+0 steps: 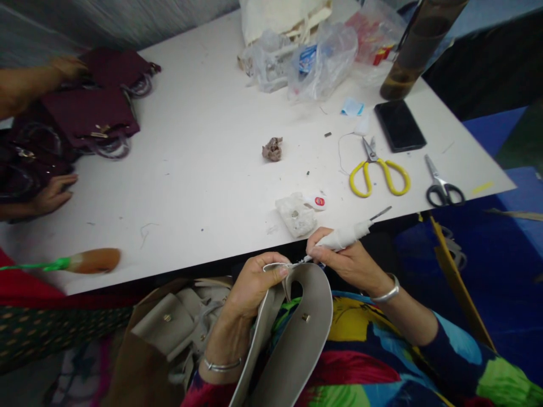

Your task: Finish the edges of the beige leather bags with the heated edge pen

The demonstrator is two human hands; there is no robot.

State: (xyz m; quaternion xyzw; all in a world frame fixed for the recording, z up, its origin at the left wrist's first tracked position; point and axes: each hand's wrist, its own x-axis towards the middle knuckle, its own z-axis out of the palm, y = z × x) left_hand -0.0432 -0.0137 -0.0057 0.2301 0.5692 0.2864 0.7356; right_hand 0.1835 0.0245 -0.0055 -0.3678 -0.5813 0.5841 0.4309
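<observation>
A beige bag piece (pixel 297 339) with a small gold-coloured fitting hangs in front of my body, its upper edge curved into a loop. My left hand (pixel 254 282) pinches that edge between thumb and fingers. Just right of it, my right hand (pixel 339 257) is closed round a slim hand tool (pixel 345 237) with a white-wrapped handle. A thin metal end of the tool sticks out toward the upper right, and its other end meets the bag piece's edge by my left fingertips. Exactly what the working tip touches is hidden.
On the white table (pixel 203 141) lie yellow-handled scissors (pixel 373 167), black-handled scissors (pixel 443 189), a black phone-like slab (pixel 400 125) and a crumpled white lump (pixel 296 215). A dark bottle (pixel 418 51) stands behind. Another person's hands rest by maroon bags (pixel 93 116). Beige bags (pixel 169 322) fill a carton below.
</observation>
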